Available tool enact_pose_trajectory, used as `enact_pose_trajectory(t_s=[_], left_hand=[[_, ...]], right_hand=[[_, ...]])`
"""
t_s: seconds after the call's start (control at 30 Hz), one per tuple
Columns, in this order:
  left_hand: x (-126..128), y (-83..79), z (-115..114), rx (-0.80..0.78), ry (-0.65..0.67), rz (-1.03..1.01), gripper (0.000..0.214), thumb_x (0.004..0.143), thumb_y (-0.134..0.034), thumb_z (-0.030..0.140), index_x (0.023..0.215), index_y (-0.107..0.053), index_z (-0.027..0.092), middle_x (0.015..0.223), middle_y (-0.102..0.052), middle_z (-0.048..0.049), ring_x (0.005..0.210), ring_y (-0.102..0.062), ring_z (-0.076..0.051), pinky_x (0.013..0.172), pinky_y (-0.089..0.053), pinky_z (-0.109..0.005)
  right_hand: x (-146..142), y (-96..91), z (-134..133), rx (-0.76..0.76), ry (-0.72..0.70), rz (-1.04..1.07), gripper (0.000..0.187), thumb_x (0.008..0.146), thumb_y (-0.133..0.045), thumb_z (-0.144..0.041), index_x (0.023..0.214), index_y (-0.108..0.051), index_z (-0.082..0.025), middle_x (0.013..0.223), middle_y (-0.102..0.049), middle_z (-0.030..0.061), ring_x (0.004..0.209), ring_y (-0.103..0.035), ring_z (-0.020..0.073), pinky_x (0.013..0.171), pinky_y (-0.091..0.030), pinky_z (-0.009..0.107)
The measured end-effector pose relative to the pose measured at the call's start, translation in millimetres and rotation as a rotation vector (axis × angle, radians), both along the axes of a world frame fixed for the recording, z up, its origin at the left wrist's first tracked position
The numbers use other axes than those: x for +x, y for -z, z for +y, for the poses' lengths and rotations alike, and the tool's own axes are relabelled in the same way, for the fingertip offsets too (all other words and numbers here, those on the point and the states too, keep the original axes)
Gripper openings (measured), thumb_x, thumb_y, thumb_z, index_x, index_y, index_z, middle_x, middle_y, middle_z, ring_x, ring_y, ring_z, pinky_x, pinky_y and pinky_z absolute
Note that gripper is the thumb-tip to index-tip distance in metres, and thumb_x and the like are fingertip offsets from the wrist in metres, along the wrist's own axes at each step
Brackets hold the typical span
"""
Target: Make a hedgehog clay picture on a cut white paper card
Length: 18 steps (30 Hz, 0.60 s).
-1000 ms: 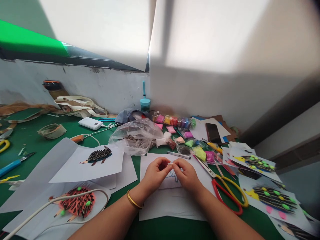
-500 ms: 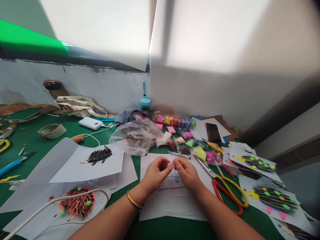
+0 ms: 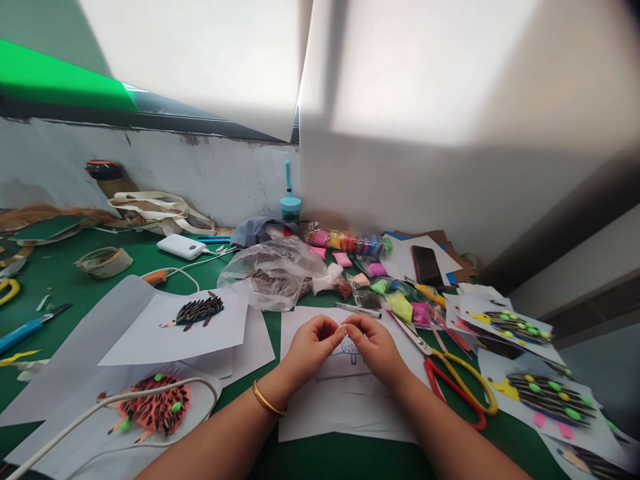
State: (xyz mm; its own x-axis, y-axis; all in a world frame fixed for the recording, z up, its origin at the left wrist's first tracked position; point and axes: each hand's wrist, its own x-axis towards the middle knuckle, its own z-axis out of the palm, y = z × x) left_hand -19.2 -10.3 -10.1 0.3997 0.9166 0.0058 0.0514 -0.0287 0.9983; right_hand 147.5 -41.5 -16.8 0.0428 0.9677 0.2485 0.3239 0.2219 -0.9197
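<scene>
Small white piece point(image 3: 343, 328) sat pinched between the fingertips of both hands, held just above a sheet of white paper point(image 3: 345, 407) with a small blue outline drawing point(image 3: 351, 349) on it. The left hand point(image 3: 310, 350), a gold bangle point(image 3: 267, 401) on its wrist, kept a narrow grip, thumb and forefinger closed on one end of the piece. The right hand point(image 3: 376, 347) met it from the other side, its grip likewise closed on the piece. What the piece was made of could not be told. A marker pen point(image 3: 357, 309) lay on the paper just beyond the hands. Red-and-yellow scissors point(image 3: 463, 390) lay near the right forearm. Coloured packets point(image 3: 400, 305) and a clear plastic bag point(image 3: 273, 270) lay farther back on the green worktop point(image 3: 65, 280).
</scene>
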Motion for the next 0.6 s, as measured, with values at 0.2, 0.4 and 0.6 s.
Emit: enact_pose_trajectory(t_s=[0.2, 0.4, 0.6], left_hand=[[-0.1, -2.5, -2.2, 0.064, 0.035, 0.122, 0.032, 0.079, -0.067, 0.048, 0.078, -0.062, 0.016, 0.076, -0.062, -0.0025, 0.07, -0.053, -0.015, 0.063, -0.042, -0.027], [-0.2, -1.1, -0.9, 0.077, 0.015, 0.143, 0.036, 0.082, -0.062, 0.052, 0.075, -0.061, 0.017, 0.07, -0.059, -0.0011, 0.065, -0.05, -0.014, 0.06, -0.039, -0.026], [-0.6, -0.6, -1.9, 0.113, 0.03, 0.172, 0.032, 0.081, -0.064, 0.049, 0.077, -0.062, 0.017, 0.075, -0.063, -0.0021, 0.069, -0.053, -0.015, 0.061, -0.041, -0.026]], right_hand=[[-1.3, -2.8, -1.4, 0.012, -0.023, -0.027, 0.025, 0.09, -0.057, -0.04, 0.077, -0.064, -0.02, 0.077, -0.065, 0.0027, 0.073, -0.059, 0.0177, 0.069, -0.047, 0.029], [-0.3, 1.6, -0.3, -0.001, -0.007, 0.023, 0.031, 0.092, -0.051, -0.045, 0.098, -0.068, -0.02, 0.087, -0.068, 0.0053, 0.079, -0.062, 0.0193, 0.071, -0.05, 0.031], [-1.6, -1.6, 0.0, -0.015, 0.001, -0.042, 0.024, 0.087, -0.058, -0.04, 0.077, -0.064, -0.019, 0.075, -0.064, 0.0021, 0.07, -0.057, 0.0172, 0.066, -0.046, 0.029]])
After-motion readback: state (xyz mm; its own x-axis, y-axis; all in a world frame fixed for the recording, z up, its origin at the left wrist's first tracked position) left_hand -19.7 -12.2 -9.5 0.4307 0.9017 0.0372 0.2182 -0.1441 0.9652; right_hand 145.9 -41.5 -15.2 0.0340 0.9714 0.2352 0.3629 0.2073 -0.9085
